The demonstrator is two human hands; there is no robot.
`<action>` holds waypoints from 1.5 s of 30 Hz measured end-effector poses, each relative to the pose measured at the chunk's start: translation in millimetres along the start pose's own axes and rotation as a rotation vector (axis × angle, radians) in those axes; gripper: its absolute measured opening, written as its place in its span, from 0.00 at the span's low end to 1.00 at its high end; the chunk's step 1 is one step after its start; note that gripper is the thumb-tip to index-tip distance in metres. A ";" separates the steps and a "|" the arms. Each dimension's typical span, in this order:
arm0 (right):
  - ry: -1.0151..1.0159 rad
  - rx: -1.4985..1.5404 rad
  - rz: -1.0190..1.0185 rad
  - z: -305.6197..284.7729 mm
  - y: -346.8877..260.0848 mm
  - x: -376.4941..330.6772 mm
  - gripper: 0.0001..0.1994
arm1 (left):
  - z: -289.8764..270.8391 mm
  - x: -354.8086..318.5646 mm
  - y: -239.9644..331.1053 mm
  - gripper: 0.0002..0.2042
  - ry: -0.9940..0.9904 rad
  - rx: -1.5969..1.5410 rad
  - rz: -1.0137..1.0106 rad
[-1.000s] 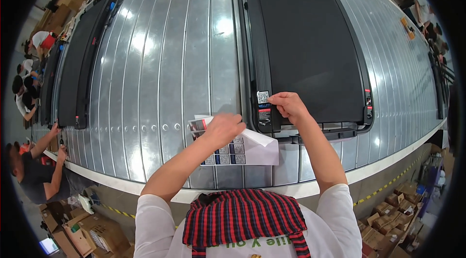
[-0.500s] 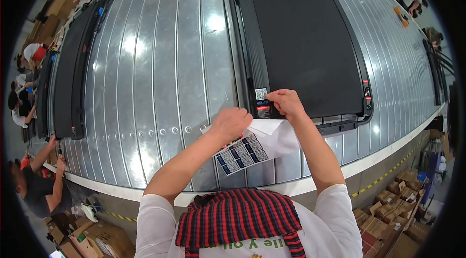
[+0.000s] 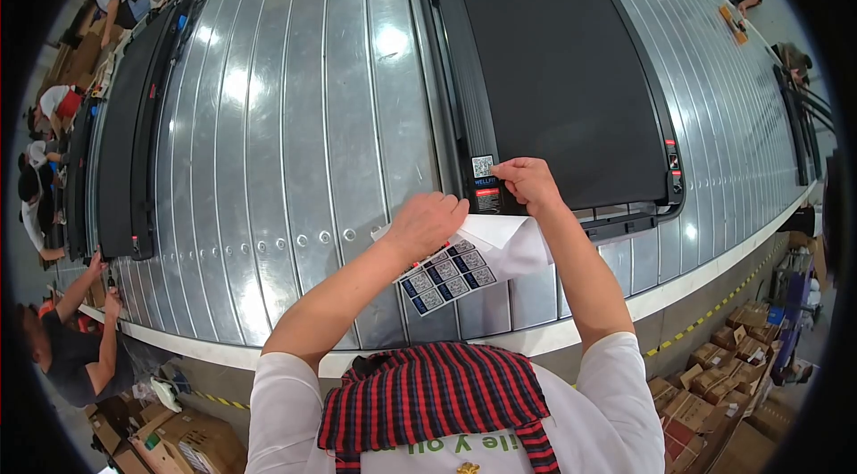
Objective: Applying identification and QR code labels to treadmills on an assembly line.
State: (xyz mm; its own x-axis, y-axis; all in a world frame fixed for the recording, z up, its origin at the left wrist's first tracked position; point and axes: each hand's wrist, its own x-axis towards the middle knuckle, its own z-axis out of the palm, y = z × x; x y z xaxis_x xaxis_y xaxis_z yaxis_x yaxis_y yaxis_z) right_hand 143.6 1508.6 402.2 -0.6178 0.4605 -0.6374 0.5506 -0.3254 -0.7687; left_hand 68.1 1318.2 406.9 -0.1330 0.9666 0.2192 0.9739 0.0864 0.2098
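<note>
A sheet of square-code stickers is gripped at its upper left edge by the left hand, whose fingers are curled down over the paper; the sheet lies on the ribbed metal conveyor just below the hand and spreads toward four o'clock, where its white backing is curled up under the right wrist. The right hand is seen at about one o'clock from the left hand, close beside it but apart from it, with its fingertips pinched together at the edge of a small white code sticker on the near left corner of a black treadmill deck. Whether the sticker is pinched or only pressed flat cannot be told. A red label and a white one are seen just below that sticker on the same frame rail. The deck is laid along the conveyor toward twelve o'clock, its dark belt filling the upper middle of the view. A second black treadmill is laid on the conveyor at about ten o'clock, well apart. Other workers are placed along the conveyor's left side from nine to seven o'clock, and stacked cardboard boxes are seen on the floor at four o'clock.
</note>
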 end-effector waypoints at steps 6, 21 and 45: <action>0.020 0.000 -0.016 1.1 2.1 0.5 0.05 | 0.4 -1.3 -2.1 0.14 -0.027 -0.014 0.011; 0.058 -0.042 -0.070 1.6 4.2 2.0 0.07 | -1.3 8.0 -11.0 0.17 -0.048 0.027 0.065; 0.262 -0.636 -0.321 11.1 11.2 5.4 0.09 | 4.2 19.3 -18.1 0.14 -0.190 0.058 0.035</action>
State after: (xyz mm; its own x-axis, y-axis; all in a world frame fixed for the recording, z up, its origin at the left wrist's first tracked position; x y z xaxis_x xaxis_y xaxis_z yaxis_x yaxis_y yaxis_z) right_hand 140.2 1498.2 389.5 -0.6928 0.6589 -0.2931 0.6328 0.3604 -0.6854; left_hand 48.7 1336.3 403.3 -0.0671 0.9969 0.0402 0.9871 0.0605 0.1484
